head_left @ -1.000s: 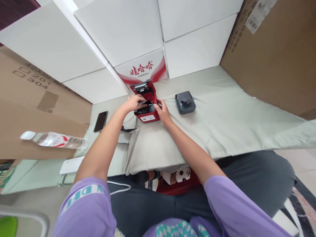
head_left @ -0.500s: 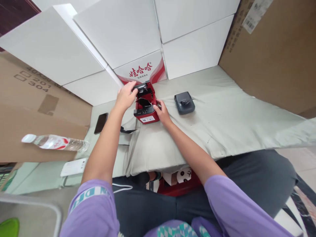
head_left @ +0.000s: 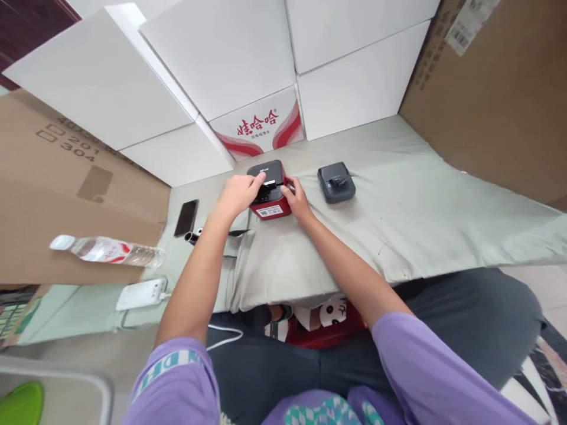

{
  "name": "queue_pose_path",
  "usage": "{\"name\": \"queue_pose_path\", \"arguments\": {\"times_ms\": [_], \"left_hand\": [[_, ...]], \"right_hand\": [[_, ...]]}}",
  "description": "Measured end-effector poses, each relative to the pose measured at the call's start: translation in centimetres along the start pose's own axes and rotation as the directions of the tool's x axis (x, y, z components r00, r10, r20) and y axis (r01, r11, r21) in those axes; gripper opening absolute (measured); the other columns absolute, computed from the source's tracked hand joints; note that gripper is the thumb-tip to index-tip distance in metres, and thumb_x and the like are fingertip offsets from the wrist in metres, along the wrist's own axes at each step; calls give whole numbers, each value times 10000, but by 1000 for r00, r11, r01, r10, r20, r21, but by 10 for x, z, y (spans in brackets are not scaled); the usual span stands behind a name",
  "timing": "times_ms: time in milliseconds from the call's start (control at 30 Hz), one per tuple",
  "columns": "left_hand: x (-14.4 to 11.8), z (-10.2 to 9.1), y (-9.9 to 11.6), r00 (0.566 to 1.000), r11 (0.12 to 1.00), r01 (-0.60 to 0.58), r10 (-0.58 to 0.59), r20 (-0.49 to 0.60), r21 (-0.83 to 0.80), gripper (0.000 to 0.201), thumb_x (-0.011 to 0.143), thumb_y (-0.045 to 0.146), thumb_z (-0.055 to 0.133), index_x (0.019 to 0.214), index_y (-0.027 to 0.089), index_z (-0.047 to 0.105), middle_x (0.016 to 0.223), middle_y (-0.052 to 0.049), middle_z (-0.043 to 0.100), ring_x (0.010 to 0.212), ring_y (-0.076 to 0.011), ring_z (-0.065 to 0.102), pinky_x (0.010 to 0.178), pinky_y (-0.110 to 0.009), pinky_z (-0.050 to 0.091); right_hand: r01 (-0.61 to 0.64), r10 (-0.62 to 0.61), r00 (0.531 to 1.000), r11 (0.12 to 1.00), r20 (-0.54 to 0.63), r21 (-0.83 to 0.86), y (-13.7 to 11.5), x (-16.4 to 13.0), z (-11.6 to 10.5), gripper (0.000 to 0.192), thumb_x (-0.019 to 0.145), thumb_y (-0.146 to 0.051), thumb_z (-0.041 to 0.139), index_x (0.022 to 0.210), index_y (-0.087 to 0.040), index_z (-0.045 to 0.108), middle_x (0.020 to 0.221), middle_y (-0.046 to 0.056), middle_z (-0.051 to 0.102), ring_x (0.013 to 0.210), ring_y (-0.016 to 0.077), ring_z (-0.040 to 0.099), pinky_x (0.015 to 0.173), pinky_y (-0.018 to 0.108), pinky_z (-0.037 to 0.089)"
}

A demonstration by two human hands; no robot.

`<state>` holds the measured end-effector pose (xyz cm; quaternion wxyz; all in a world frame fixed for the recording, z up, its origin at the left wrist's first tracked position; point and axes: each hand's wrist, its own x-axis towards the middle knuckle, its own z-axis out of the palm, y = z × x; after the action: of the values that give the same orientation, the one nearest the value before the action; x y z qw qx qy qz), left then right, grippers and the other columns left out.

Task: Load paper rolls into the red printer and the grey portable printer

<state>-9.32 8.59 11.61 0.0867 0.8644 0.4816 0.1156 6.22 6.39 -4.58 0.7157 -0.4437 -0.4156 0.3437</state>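
A small red-and-black label printer (head_left: 271,211) stands on the cloth-covered table with its black lid down. My left hand (head_left: 239,193) grips its left side, thumb resting on the lid near the front slot. On the right side of the printer, my right hand (head_left: 297,198) is closed against the body, thumb at the top edge. To the right sits a second, smaller black device (head_left: 336,188) with a dark strip sticking out of its top. Left of the printer, a black roll (head_left: 191,238) and a dark strip (head_left: 239,232) lie partly behind my left forearm.
White boxes (head_left: 221,53) are stacked along the back, with brown cartons (head_left: 491,106) at both sides. A water bottle (head_left: 110,251), a phone (head_left: 186,218) and a white power bank (head_left: 140,294) with a cable are at the left. The table's front edge hangs over my knees.
The printer's lid, raised before, has come down over the red compartment. My left hand moved down with it, and my right hand stayed at the printer's side. The view shifted slightly.
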Motion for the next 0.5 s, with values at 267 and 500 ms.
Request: {"name": "queue_pose_path", "arguments": {"times_ms": [267, 500], "left_hand": [[-6, 17, 6, 996, 996, -36, 43, -79, 86, 640, 1010, 663, 360, 865, 207, 785, 1015, -139, 764, 1009, -328, 678, 904, -416, 468], [-17, 9, 36, 998, 999, -4, 8, -69, 52, 639, 1049, 573, 314, 1087, 155, 795, 1093, -198, 777, 1154, -376, 674, 1148, -518, 367]], "right_hand": [[-34, 34, 999, 999, -10, 13, -6, -5, -2, 660, 793, -736, 666, 1233, -250, 592, 1383, 108, 655, 1308, 257, 595, 1176, 422, 455], [-16, 15, 999, 1000, -28, -24, -6, -6, -3, 687, 814, -737, 634, 1230, -192, 599, 1349, 143, 658, 1267, 263, 611, 1160, 431, 456]]}}
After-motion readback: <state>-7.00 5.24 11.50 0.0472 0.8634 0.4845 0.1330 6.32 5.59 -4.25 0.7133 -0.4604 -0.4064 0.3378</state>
